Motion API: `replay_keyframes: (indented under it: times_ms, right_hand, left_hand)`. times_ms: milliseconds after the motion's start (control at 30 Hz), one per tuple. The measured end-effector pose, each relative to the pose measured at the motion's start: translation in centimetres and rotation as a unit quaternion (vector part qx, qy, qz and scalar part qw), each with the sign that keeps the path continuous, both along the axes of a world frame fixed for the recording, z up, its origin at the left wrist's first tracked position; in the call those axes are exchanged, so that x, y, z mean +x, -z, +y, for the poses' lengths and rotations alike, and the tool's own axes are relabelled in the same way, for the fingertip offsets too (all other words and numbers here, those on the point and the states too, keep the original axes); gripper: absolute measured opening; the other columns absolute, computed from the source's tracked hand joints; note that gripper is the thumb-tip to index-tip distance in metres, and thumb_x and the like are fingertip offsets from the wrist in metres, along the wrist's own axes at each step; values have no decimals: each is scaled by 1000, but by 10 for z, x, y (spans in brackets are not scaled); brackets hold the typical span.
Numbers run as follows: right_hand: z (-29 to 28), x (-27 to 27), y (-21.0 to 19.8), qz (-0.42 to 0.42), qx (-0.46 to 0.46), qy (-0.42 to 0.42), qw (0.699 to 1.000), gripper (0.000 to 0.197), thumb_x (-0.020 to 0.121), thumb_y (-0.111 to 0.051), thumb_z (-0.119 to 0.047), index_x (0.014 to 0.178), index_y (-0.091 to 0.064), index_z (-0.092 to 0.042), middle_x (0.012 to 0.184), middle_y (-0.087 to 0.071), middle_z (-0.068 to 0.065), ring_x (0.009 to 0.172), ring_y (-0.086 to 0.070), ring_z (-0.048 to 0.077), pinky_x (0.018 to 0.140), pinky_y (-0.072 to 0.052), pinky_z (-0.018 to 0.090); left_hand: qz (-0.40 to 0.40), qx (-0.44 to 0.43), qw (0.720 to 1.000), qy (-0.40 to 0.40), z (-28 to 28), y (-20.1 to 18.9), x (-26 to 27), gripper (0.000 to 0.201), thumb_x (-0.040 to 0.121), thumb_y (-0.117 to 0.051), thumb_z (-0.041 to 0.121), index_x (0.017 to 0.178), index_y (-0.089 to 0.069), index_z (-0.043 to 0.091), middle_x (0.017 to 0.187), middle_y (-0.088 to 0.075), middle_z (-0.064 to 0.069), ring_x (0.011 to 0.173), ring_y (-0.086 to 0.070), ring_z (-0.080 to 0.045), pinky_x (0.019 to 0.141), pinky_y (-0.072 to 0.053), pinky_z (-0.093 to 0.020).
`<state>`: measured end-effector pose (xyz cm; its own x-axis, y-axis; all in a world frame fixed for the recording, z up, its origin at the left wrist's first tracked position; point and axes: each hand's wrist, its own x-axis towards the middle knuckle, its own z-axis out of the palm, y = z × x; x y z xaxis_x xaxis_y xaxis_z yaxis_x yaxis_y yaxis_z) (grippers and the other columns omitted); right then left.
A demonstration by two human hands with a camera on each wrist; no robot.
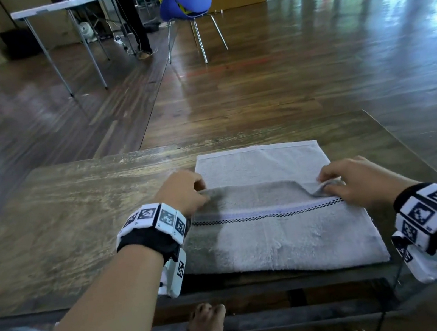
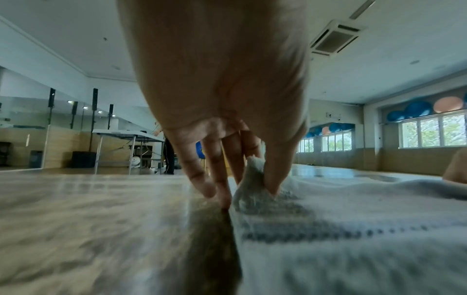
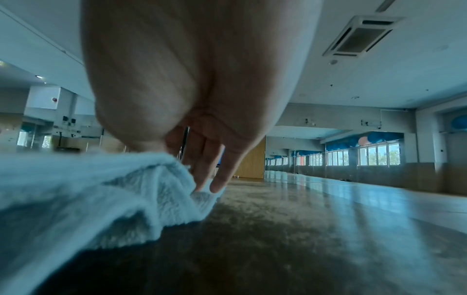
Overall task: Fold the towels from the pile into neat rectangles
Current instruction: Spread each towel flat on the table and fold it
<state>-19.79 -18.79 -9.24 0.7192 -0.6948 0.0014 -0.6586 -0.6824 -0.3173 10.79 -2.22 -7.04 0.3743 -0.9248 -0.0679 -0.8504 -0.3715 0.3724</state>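
A white towel (image 1: 274, 231) with a dark checked stripe lies on the wooden table (image 1: 62, 226), its near half folded partway over the far half. My left hand (image 1: 184, 192) pinches the left corner of the raised edge; in the left wrist view thumb and forefinger hold that towel corner (image 2: 252, 175). My right hand (image 1: 353, 180) pinches the right corner, where the towel (image 3: 113, 189) bunches under the fingers (image 3: 222, 179). No pile of towels is in view.
The table's far edge (image 1: 235, 135) lies just beyond the towel, its near edge (image 1: 260, 282) by my bare foot. Across the wooden floor stand a blue chair (image 1: 186, 0) and a white folding table (image 1: 60, 6) with a person's legs beside it.
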Motion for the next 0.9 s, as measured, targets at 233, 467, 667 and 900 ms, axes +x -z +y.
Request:
replay_keyframes:
  times_ms: [233, 467, 667, 900]
  right_hand:
    - [-4, -14, -32, 86, 80, -41, 992, 14, 89, -69, -29, 75, -69, -30, 64, -64, -17, 63, -58, -1, 63, -44, 23]
    - [-11, -13, -27, -135, -12, 78, 988, 18, 91, -68, -20, 75, -68, -28, 75, -69, -11, 75, -61, 5, 63, -41, 23]
    - [-19, 1, -6, -103, -10, 70, 992, 7, 91, -69, -18, 88, -74, -21, 83, -71, -6, 78, -61, 15, 77, -41, 27]
    - [-25, -3, -4, -11, 30, 67, 997, 24, 87, -64, -30, 65, -63, -42, 71, -67, -17, 76, -63, 9, 75, -55, 37]
  left_hand:
    - [34, 203, 978, 22, -5, -29, -4, 24, 78, -72, 25, 87, -74, 3, 84, -76, -10, 64, -63, -17, 65, -49, -31]
    - [49, 1, 997, -53, -11, -31, 3, 19, 86, -62, 20, 71, -61, 8, 76, -65, -2, 68, -58, -18, 61, -45, -26]
    - [34, -20, 999, -18, -12, 0, 3, 11, 90, -69, 23, 94, -71, 13, 95, -70, -2, 86, -66, -18, 74, -52, -28]
    - [30, 75, 997, -3, -18, -6, 5, 16, 86, -68, 27, 72, -68, 20, 78, -68, 6, 69, -60, -7, 55, -39, -19]
